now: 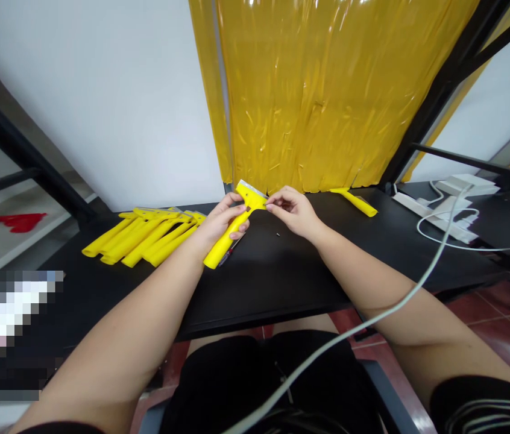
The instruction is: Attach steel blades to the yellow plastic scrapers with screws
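Observation:
A yellow scraper (223, 242) with a metal blade strip along its head lies tilted in my left hand (225, 220). The fingers of that hand are wrapped round its neck, and the handle points down toward me. At the right end of the scraper's head, my right hand (293, 211) is closed in a pinch. Whatever sits between its fingertips is too small to make out. Behind the held handle, a thin tool with a dark and red grip (226, 258) is partly hidden on the black table (277, 289). A tiny metal piece (277, 234) rests below my right hand.
Several yellow scrapers (146, 238) lie side by side at the left. Another yellow scraper (358, 202) lies at the back right. Beyond it are white power strips (436, 217) with cables. A pale cable (372, 319) crosses before my right arm. Yellow plastic sheeting (318, 102) hangs behind.

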`<state>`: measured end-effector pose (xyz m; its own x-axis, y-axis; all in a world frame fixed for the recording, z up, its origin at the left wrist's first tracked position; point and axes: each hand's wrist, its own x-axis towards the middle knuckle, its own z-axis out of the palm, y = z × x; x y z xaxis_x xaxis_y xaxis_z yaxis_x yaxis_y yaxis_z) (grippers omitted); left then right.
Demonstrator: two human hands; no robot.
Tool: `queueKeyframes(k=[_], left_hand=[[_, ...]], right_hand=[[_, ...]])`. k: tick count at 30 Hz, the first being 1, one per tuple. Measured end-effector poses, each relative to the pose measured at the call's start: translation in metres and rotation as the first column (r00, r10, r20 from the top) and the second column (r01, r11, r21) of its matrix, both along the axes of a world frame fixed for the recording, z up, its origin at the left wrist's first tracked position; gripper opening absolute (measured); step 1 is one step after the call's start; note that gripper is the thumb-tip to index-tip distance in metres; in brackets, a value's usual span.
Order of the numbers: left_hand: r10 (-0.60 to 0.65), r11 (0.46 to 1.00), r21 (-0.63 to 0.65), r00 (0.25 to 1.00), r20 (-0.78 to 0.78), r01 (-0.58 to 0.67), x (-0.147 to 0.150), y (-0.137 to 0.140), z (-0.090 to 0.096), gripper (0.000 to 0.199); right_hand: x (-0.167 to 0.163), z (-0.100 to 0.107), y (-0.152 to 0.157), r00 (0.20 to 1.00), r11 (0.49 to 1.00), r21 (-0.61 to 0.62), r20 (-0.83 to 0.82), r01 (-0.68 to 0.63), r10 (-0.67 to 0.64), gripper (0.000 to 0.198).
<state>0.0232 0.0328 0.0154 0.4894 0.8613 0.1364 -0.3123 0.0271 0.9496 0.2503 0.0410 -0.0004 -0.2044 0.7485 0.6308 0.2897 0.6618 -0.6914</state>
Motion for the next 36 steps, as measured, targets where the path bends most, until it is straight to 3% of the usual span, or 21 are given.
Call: queueKeyframes(k=[7, 12, 19, 30, 33, 36], left_hand=[[0.015, 0.998, 0.069, 0.999, -0.037, -0.013, 0.004, -0.003, -0.002, 0.041], [0.002, 1.0, 0.028, 0.998, -0.063, 0.0, 0.004, -0.001, -0.001, 0.039], [-0.009, 0.999, -0.04, 1.0, -0.029, 0.007, 0.004, 0.002, 0.0, 0.04], [-0.067, 0.998, 0.003, 0.997, -0.048, 0.067, -0.001, 0.011, -0.011, 0.052], [-0.029, 1.0, 0.009, 0.998, -0.057, 0.03, -0.002, 0.011, -0.009, 0.054], [0.043, 0.999, -0.003, 0.997, -0.067, -0.043, -0.006, 0.013, -0.003, 0.054]], right_hand=[[-0.002, -0.007, 0.009, 0.999, 0.995, -0.093, -0.014, -0.036, 0.035, 0.024], [-0.004, -0.01, 0.01, 0.992, 0.973, -0.21, -0.095, -0.096, 0.078, 0.029], [-0.006, -0.005, 0.005, 0.973, 0.958, -0.228, -0.193, -0.173, 0.13, 0.028], [-0.011, -0.009, 0.007, 0.93, 0.882, -0.37, -0.324, -0.292, 0.172, 0.044], [-0.008, -0.01, 0.009, 0.972, 0.957, -0.268, -0.229, -0.108, 0.046, 0.041], [-0.011, -0.009, 0.001, 0.991, 0.992, 0.026, -0.036, 0.127, -0.126, 0.026]])
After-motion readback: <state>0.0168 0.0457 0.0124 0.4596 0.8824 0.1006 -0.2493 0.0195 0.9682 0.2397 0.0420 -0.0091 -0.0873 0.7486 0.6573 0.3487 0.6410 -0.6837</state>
